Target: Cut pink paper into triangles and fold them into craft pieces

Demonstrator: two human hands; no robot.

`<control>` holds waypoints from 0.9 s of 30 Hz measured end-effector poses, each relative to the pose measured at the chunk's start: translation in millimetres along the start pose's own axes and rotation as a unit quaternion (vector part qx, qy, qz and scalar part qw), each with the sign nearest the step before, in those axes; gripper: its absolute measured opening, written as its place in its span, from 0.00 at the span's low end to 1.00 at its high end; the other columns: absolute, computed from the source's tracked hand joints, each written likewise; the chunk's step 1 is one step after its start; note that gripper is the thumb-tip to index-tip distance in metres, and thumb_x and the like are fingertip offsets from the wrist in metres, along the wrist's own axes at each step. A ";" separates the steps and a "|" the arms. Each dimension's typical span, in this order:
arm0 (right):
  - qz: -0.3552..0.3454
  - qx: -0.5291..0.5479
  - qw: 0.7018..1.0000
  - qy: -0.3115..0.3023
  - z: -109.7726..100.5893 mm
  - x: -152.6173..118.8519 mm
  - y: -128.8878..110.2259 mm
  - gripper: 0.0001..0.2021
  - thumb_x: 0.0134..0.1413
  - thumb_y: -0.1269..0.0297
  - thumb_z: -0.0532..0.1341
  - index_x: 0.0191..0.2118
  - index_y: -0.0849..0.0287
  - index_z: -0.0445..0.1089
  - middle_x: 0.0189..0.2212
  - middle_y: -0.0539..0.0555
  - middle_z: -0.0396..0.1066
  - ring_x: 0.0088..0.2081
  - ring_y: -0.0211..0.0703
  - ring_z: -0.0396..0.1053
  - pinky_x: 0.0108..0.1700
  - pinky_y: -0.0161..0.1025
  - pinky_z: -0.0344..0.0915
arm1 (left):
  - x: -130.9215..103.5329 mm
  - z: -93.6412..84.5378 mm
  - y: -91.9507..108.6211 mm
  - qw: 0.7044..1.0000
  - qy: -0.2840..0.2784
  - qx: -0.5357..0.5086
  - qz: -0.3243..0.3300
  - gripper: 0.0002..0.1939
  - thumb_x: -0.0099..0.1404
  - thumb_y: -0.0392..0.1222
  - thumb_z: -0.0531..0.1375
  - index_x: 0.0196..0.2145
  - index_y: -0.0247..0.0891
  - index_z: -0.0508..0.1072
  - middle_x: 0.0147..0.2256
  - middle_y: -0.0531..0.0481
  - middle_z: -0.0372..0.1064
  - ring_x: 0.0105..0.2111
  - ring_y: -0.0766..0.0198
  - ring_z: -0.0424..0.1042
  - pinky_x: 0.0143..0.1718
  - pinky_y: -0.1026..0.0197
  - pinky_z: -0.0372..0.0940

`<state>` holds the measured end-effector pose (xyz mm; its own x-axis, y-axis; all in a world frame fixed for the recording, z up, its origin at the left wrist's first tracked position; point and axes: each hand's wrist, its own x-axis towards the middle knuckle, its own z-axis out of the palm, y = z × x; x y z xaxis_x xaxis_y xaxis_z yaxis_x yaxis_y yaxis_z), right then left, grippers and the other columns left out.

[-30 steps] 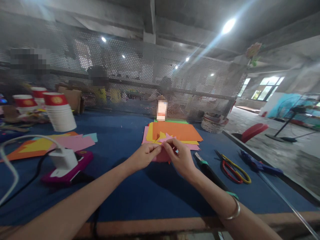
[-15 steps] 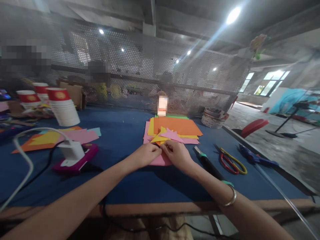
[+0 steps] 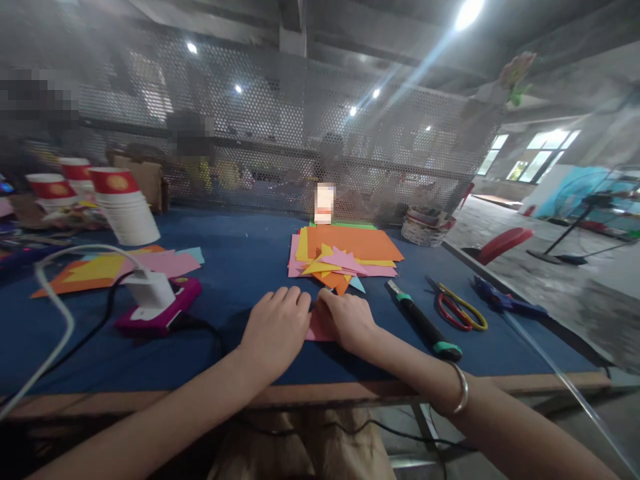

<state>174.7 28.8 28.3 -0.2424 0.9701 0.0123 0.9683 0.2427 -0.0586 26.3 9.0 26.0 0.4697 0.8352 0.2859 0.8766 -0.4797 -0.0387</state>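
Observation:
A sheet of pink paper [image 3: 320, 329] lies low over the blue table, partly covered by both hands. My left hand [image 3: 277, 328] is at its left side, knuckles up and fingers bent together on the paper. From the right, my right hand [image 3: 350, 316] has its fingers curled and pinched on the same paper. The fingertips are mostly hidden. Just beyond the hands rest cut pointed paper pieces [image 3: 340, 260] in yellow, pink, orange and light blue. They lie on a stack of coloured sheets topped by orange paper [image 3: 357, 241].
Right of the hands lie a utility knife [image 3: 423, 323], red-and-yellow-handled scissors [image 3: 460, 308] and a blue glue gun [image 3: 507, 299] with a clear stick. On the left are a purple power strip [image 3: 155, 315], more coloured paper [image 3: 95, 272] and stacked paper cups [image 3: 125, 207]. A mesh panel [image 3: 260, 133] stands behind.
My left hand has turned knuckles up and come closer to the table's front edge. The pink paper and my right hand have come slightly nearer, baring orange and light-blue points.

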 end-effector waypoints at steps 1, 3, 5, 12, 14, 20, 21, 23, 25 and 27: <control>-0.001 -0.005 1.000 -0.003 -0.6 -0.2 -0.4 0.14 0.62 0.57 0.58 0.48 0.60 0.67 0.42 0.54 0.70 0.39 0.41 0.71 0.41 0.44 0.70 | -5.0 2.4 1.1 0.999 0.014 0.001 0.046 0.14 0.66 0.32 0.47 0.38 0.33 0.72 0.38 0.40 0.71 0.41 0.49 0.71 0.41 0.48 0.66; -0.005 -0.011 1.000 -0.006 -1.3 -0.9 -0.9 0.14 0.62 0.57 0.58 0.48 0.60 0.67 0.42 0.53 0.70 0.39 0.40 0.71 0.41 0.44 0.70 | -16.5 10.9 3.1 0.989 0.044 -0.017 0.138 0.14 0.66 0.31 0.48 0.43 0.33 0.72 0.43 0.40 0.71 0.44 0.52 0.71 0.45 0.49 0.66; -0.006 -0.015 1.000 -0.004 -1.2 -1.4 -1.5 0.14 0.62 0.57 0.58 0.48 0.61 0.67 0.41 0.53 0.70 0.38 0.40 0.71 0.40 0.44 0.70 | -28.2 21.8 3.9 0.981 0.093 -0.033 0.166 0.18 0.68 0.35 0.49 0.53 0.27 0.67 0.52 0.35 0.68 0.50 0.52 0.69 0.49 0.51 0.66; -0.003 -0.031 0.999 0.029 3.4 -1.9 -5.9 0.14 0.63 0.57 0.57 0.47 0.61 0.67 0.40 0.53 0.71 0.38 0.39 0.71 0.40 0.43 0.70 | -52.0 38.8 -3.8 0.979 0.090 -0.025 0.182 0.26 0.72 0.47 0.45 0.58 0.25 0.62 0.58 0.33 0.61 0.59 0.51 0.62 0.55 0.48 0.64; -0.004 -0.036 0.999 0.039 5.1 -1.4 -6.3 0.14 0.63 0.57 0.57 0.47 0.61 0.67 0.40 0.53 0.71 0.37 0.39 0.71 0.39 0.42 0.70 | -54.1 38.0 -5.6 0.978 0.088 -0.024 0.189 0.27 0.72 0.50 0.45 0.59 0.25 0.61 0.59 0.33 0.58 0.60 0.50 0.60 0.55 0.48 0.64; -0.012 -0.058 0.994 0.094 3.7 -2.6 -5.6 0.12 0.63 0.60 0.57 0.48 0.61 0.66 0.43 0.54 0.69 0.40 0.41 0.70 0.39 0.42 0.70 | -55.9 36.5 -2.3 0.977 0.088 -0.003 0.195 0.32 0.71 0.54 0.45 0.59 0.24 0.60 0.60 0.30 0.57 0.59 0.47 0.59 0.55 0.46 0.64; -0.019 -0.063 0.992 0.105 2.6 -5.1 -6.2 0.11 0.63 0.62 0.57 0.47 0.61 0.66 0.44 0.55 0.68 0.42 0.42 0.69 0.41 0.44 0.69 | -55.9 36.4 -1.0 0.977 0.089 0.002 0.192 0.32 0.71 0.55 0.44 0.59 0.23 0.61 0.59 0.30 0.57 0.59 0.46 0.60 0.54 0.46 0.64; -0.045 -0.072 0.989 0.119 1.7 -14.6 -8.6 0.09 0.61 0.70 0.55 0.46 0.63 0.67 0.44 0.57 0.68 0.45 0.46 0.68 0.45 0.46 0.68 | -55.8 36.3 1.2 0.978 0.093 0.010 0.187 0.33 0.71 0.56 0.44 0.58 0.22 0.62 0.58 0.29 0.58 0.58 0.46 0.61 0.54 0.46 0.64; -0.091 -0.072 0.986 0.118 4.5 -29.6 -12.1 0.10 0.57 0.74 0.55 0.44 0.64 0.69 0.44 0.60 0.69 0.46 0.49 0.67 0.49 0.46 0.66 | -55.6 36.8 2.2 0.978 0.100 0.011 0.184 0.34 0.70 0.57 0.45 0.58 0.21 0.62 0.59 0.29 0.57 0.59 0.45 0.60 0.54 0.46 0.65; -0.141 -0.063 0.982 0.110 11.7 -47.6 -15.0 0.13 0.55 0.72 0.57 0.47 0.63 0.69 0.47 0.60 0.69 0.48 0.50 0.67 0.54 0.44 0.63 | -55.5 37.8 2.0 0.978 0.100 0.008 0.184 0.34 0.69 0.57 0.46 0.58 0.21 0.61 0.59 0.29 0.57 0.58 0.46 0.61 0.53 0.45 0.65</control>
<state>171.0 -21.0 16.9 -0.4974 0.8376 0.2259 0.8672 0.4874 0.1022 6.0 -28.2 -26.2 0.7245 0.5372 0.4319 0.6550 -0.7316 -0.1889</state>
